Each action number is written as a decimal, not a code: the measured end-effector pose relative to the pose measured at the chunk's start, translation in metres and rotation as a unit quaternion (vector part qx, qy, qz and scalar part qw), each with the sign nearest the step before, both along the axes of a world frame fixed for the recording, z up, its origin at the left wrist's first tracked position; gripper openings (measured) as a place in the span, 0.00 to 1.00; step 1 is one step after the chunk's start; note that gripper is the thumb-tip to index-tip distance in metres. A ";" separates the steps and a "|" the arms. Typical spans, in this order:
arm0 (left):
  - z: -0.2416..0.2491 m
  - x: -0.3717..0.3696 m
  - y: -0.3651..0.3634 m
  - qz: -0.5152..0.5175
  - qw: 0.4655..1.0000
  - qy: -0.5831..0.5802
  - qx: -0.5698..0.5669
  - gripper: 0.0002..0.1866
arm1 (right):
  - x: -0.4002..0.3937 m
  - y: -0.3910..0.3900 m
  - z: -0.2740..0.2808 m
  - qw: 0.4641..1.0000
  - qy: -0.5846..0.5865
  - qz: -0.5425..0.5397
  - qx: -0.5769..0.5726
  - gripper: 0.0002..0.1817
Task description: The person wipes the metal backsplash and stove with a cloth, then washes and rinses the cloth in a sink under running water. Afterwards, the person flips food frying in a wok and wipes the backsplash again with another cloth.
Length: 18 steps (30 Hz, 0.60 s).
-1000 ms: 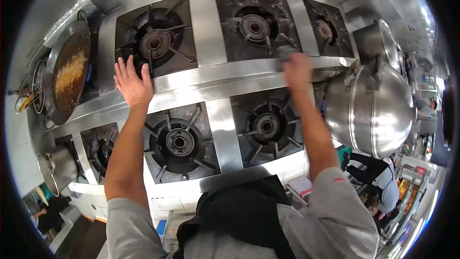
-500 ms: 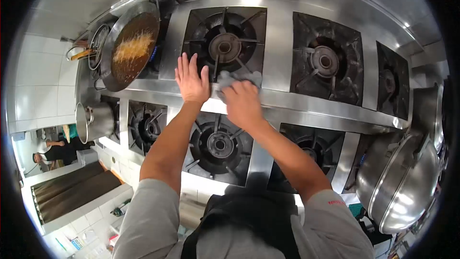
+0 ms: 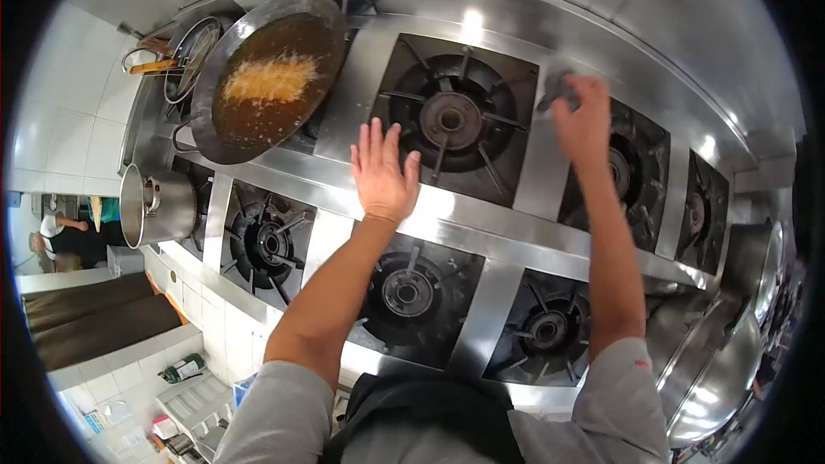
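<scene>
My left hand (image 3: 383,174) lies open, fingers spread, at the front edge of a stainless steel stove (image 3: 348,112), beside a large burner (image 3: 450,120). Farther back on the right, my right hand (image 3: 581,120) is closed on a dark grey cloth (image 3: 555,90). It presses the cloth on the steel strip between that burner and the burner to its right (image 3: 617,174). Motion blurs the right fingers and the cloth somewhat.
At the left a wide wok (image 3: 206,112) of bubbling oil holds golden frying food (image 3: 271,79). A steel pot (image 3: 159,204) stands in front of it. Large metal bowls (image 3: 709,369) are stacked at the right. A person in a dark apron (image 3: 76,241) is in the far left background.
My right hand has carried the cloth from the burner's front edge to the back right. My left hand stays open near the front edge. The view has shifted left.
</scene>
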<state>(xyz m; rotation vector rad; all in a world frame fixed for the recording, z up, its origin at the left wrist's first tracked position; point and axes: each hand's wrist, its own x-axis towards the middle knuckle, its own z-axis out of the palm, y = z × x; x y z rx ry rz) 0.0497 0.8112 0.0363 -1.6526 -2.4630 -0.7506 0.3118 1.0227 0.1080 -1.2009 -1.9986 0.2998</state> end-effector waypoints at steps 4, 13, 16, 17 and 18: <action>0.003 -0.004 0.000 -0.003 0.999 -0.037 0.006 0.32 | -0.028 0.111 -0.045 0.968 -0.241 -0.067 -0.016 0.17; 0.004 -0.013 -0.005 -0.020 0.997 -0.077 0.014 0.32 | -0.283 0.113 -0.062 0.986 -0.147 0.080 -0.025 0.13; 0.005 -0.016 -0.006 -0.022 0.996 -0.080 0.017 0.32 | -0.310 0.106 -0.059 0.986 -0.140 0.083 0.039 0.13; 0.006 -0.020 -0.004 -0.023 0.996 -0.082 0.023 0.32 | -0.316 0.102 -0.058 0.983 -0.148 0.083 0.071 0.13; 0.006 -0.020 -0.006 -0.025 0.996 -0.084 0.026 0.32 | -0.325 0.100 -0.059 0.976 -0.182 0.094 0.076 0.14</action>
